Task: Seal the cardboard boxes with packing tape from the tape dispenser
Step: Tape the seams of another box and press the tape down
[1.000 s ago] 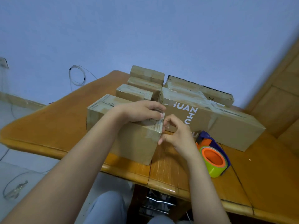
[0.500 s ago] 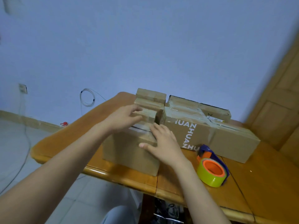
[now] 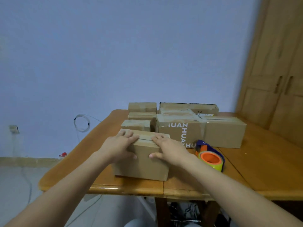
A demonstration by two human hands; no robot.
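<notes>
At the near edge of the table, just left of the tape dispenser, the box sits under my left hand and right hand; each grip lies flat, fingers on top, thumbs on the front, probably to press the flaps shut before taping its seam.

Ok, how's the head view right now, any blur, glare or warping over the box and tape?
Head view: soft, dim, bluish light, no hard shadows; box and both hands, left and right, fairly sharp; mild glare on the table front edge; wide-angle warping tilts the door at right; tape dispenser clear.
</notes>
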